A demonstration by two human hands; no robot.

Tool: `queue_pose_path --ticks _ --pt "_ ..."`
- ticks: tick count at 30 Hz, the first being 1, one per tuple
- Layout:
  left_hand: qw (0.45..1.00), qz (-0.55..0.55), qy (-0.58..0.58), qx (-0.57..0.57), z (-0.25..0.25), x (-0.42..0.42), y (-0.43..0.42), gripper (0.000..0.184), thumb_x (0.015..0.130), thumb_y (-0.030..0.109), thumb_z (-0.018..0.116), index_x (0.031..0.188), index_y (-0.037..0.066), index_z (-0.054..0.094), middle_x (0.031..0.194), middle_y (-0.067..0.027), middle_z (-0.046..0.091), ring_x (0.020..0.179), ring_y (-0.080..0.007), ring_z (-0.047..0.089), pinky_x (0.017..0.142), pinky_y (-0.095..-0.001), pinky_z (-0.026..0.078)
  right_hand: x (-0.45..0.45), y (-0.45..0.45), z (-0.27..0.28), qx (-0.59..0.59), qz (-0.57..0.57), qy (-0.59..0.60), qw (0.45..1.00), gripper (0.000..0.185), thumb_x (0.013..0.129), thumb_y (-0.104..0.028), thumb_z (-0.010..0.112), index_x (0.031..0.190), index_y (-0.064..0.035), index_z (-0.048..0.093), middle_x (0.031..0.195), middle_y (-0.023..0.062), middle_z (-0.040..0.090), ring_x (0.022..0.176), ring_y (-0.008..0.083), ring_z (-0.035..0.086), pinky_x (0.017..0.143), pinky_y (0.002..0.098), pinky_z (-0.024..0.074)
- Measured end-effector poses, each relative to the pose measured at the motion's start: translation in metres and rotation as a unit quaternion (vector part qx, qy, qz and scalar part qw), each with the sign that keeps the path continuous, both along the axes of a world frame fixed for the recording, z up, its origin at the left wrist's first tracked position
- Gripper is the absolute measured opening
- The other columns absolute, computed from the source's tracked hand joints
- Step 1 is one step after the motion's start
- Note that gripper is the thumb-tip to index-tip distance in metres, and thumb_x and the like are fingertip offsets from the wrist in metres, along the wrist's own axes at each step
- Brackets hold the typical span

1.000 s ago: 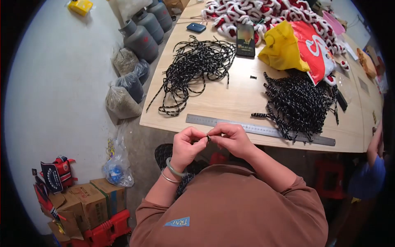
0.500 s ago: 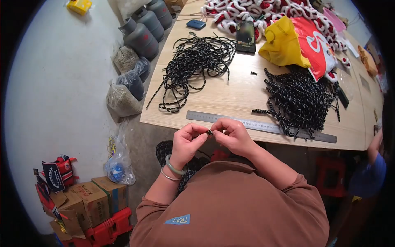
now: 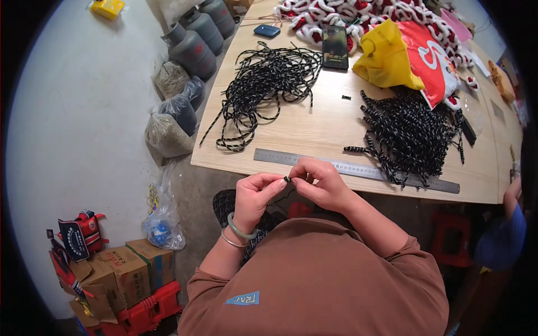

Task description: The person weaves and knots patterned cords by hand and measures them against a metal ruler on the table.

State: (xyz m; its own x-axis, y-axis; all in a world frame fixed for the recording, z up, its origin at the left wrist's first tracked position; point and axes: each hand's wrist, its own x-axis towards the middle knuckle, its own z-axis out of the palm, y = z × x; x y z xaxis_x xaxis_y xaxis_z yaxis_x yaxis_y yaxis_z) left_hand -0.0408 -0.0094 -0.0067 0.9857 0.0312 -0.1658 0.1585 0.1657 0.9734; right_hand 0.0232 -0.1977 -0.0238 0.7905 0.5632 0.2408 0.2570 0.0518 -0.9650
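Just off the near edge of the worktop [image 3: 319, 126], the left hand [image 3: 255, 197] and the right hand [image 3: 318, 182] meet, thumb and forefinger of each pinching a small dark piece [image 3: 287, 179] between them; it is mostly covered by the fingertips, so its exact form cannot be made out. On the left wrist sit a pale green bangle [image 3: 242, 227] and a silver one beside it. Beyond the hands a metal ruler [image 3: 356, 170] lies slantwise along the near edge; the right hand overlaps it from this view, and whether they touch cannot be told. A loose tangle of black-and-white cord [image 3: 269, 78] lies to the left, while to the right is a heap of short, tightly twisted lengths [image 3: 412, 134], its lower ends lying over the ruler. Between these two piles is a tiny black bit [image 3: 346, 97], apart from both, with a lit phone [image 3: 334, 47] farther back. A yellow bag [image 3: 384, 56] leans against a red bag [image 3: 423, 59] just behind the heap, and red-and-white fluffy trim [image 3: 314, 28] is piled at the far end near a dark blue case [image 3: 267, 31]. At the far right shows another person's forearm [image 3: 511, 196] with a blue sleeve [image 3: 501, 238].
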Motion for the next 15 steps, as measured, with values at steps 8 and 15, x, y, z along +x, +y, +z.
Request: queue_pose_path --ticks 8,15 --pt "0.995 -0.093 0.018 -0.010 0.003 0.002 0.008 0.013 0.091 0.006 0.066 0.099 -0.003 0.069 0.091 -0.0041 0.070 0.082 -0.0061 0.061 0.074 -0.0203 0.049 0.007 0.003 0.005 0.009 0.042 -0.175 0.984 0.014 0.078 -0.005 0.069 0.089 -0.0030 0.062 0.075 0.0045 0.058 0.066 0.0134 0.056 0.053 0.0293 0.0451" --pt "0.980 -0.192 0.060 -0.009 0.013 -0.001 0.014 0.009 0.091 0.007 0.065 0.092 -0.002 0.067 0.084 0.0008 0.065 0.076 -0.0037 0.055 0.067 -0.0183 0.044 0.008 -0.012 0.024 -0.024 0.178 0.077 0.981 0.013 0.077 -0.005 0.071 0.077 -0.0011 0.059 0.067 0.0038 0.057 0.060 0.0104 0.054 0.052 0.0276 0.0435"
